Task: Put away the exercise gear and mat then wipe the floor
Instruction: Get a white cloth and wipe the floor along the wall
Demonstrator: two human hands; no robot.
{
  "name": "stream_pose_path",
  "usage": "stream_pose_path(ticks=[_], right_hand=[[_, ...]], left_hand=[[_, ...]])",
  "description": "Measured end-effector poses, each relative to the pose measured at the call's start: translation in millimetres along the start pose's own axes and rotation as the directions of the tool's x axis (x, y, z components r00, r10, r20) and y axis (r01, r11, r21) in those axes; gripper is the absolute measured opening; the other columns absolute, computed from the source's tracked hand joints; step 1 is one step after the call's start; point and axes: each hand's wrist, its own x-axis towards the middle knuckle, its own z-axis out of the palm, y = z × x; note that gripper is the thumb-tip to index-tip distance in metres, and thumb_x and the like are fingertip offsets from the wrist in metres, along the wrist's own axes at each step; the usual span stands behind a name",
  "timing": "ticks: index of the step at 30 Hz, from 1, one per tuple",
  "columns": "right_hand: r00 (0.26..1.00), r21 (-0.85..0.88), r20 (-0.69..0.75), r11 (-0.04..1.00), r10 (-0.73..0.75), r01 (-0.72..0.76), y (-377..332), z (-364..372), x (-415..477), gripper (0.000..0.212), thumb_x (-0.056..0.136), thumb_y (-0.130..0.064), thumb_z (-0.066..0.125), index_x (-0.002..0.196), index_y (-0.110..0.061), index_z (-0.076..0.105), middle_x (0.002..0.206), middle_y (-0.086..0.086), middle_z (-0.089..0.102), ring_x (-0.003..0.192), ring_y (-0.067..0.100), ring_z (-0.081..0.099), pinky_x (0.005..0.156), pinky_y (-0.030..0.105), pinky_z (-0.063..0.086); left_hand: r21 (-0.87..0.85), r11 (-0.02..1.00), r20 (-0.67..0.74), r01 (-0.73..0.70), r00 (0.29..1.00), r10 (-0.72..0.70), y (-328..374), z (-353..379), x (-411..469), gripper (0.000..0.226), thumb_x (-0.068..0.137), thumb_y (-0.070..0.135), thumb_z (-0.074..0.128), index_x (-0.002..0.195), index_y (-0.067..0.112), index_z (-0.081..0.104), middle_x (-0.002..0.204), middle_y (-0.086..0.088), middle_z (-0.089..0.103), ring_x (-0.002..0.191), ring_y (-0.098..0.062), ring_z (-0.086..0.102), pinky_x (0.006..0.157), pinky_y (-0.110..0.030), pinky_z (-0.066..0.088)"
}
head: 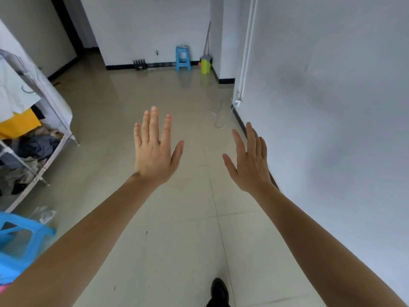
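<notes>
My left hand (155, 149) and my right hand (249, 161) are stretched out in front of me over the beige tiled floor (137, 107), fingers straight and spread, holding nothing. Against the far wall stands a green mop bucket (205, 65) with a mop handle (208, 37) leaning in the corner. A black rack-like object (139, 64) sits on the floor by the far wall. No mat shows in this view.
A metal clothes rack (33, 134) piled with garments stands at the left. One blue plastic stool (183, 57) is by the far wall, another (20, 240) at the lower left. A white cable (218, 117) lies near the right wall. My black shoe (219, 291) shows at the bottom.
</notes>
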Motion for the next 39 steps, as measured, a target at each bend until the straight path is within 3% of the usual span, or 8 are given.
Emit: stream_pose_path(ticks=[7, 10, 17, 23, 33, 39], right_hand=[[0.999, 0.040, 0.035, 0.999, -0.009, 0.007, 28, 92, 194, 0.074, 0.101, -0.053, 0.038, 0.158, -0.012, 0.013, 0.164, 0.021, 0.004, 0.150, 0.039, 0.013, 0.121, 0.054, 0.017], [0.999, 0.068, 0.039, 0.998, -0.015, 0.012, 9, 131, 282, 0.073, 0.101, -0.053, 0.037, 0.158, -0.012, 0.016, 0.164, 0.022, 0.006, 0.150, 0.040, 0.014, 0.121, 0.054, 0.016], [0.981, 0.059, 0.033, 0.981, -0.189, 0.187, -56, 257, 464, 0.071, 0.101, -0.053, 0.037, 0.156, -0.010, 0.023, 0.162, 0.025, 0.013, 0.148, 0.041, 0.019, 0.119, 0.054, 0.019], [0.985, 0.004, 0.058, 0.987, -0.160, 0.160, -84, 359, 600, 0.074, 0.100, -0.055, 0.037, 0.158, -0.013, 0.015, 0.163, 0.024, 0.007, 0.149, 0.041, 0.014, 0.120, 0.055, 0.016], [0.997, -0.051, -0.022, 0.996, -0.069, 0.068, -34, 486, 837, 0.074, 0.102, -0.055, 0.038, 0.158, -0.012, 0.016, 0.164, 0.024, 0.003, 0.150, 0.042, 0.011, 0.121, 0.055, 0.012], [0.999, -0.027, 0.045, 1.000, -0.012, 0.013, 11, 605, 988, 0.075, 0.101, -0.056, 0.037, 0.158, -0.014, 0.013, 0.164, 0.022, 0.000, 0.151, 0.041, 0.010, 0.121, 0.054, 0.011]], left_hand=[[0.073, 0.996, 0.045, 0.060, 0.997, -0.063, -65, 83, 141, 0.065, 0.100, 0.047, 0.034, 0.153, 0.010, 0.025, 0.160, -0.024, 0.014, 0.148, -0.042, 0.012, 0.116, -0.061, 0.018], [0.083, 0.990, -0.014, 0.111, 0.994, -0.111, -107, 101, 202, 0.065, 0.101, 0.048, 0.031, 0.153, 0.011, 0.023, 0.160, -0.024, 0.013, 0.149, -0.041, 0.010, 0.117, -0.059, 0.015], [0.113, 0.982, -0.044, 0.149, 0.988, -0.145, -246, 195, 312, 0.065, 0.101, 0.047, 0.032, 0.154, 0.010, 0.022, 0.160, -0.025, 0.012, 0.149, -0.041, 0.009, 0.118, -0.060, 0.014], [0.084, 0.985, 0.016, 0.149, 0.988, -0.151, -363, 290, 429, 0.066, 0.101, 0.048, 0.031, 0.153, 0.008, 0.022, 0.159, -0.025, 0.014, 0.148, -0.042, 0.012, 0.116, -0.062, 0.018], [0.028, 0.999, 0.060, 0.036, 0.997, -0.038, -474, 455, 663, 0.066, 0.101, 0.049, 0.029, 0.154, 0.009, 0.019, 0.160, -0.024, 0.012, 0.149, -0.041, 0.010, 0.118, -0.060, 0.014], [0.041, 0.997, 0.159, 0.072, 0.984, -0.078, -525, 585, 798, 0.068, 0.100, 0.052, 0.026, 0.154, 0.010, 0.018, 0.160, -0.024, 0.013, 0.148, -0.041, 0.012, 0.116, -0.062, 0.018]])
